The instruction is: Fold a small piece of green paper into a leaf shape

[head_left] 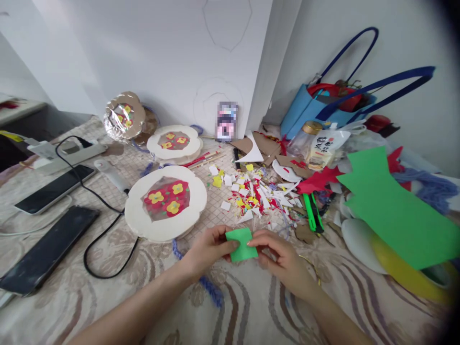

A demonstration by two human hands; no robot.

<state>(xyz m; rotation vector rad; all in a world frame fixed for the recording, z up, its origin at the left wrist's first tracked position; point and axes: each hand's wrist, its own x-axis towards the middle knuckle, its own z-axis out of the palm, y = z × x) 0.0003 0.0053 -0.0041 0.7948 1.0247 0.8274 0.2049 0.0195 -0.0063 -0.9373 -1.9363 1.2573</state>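
A small piece of green paper (241, 245) is held up between my two hands, just over the front of the table. My left hand (215, 245) pinches its left side, thumb on top. The right edge is gripped by my right hand (275, 251), with thumb and fingertips at the paper. Beyond my hands lies a heap of white, red and yellow paper scraps (251, 194). To the left is a white scalloped disc (131, 211) with yellow flowers on a red centre, and a blue braided cord (212, 290) runs out below it.
A second flower disc (194, 148) and a foil-wrapped one (138, 115) stand behind. Two phones (50, 249) and a black cable (86, 258) lie left. At right are a green cutter (312, 213), a large green sheet (402, 211) and a blue bag (298, 112).
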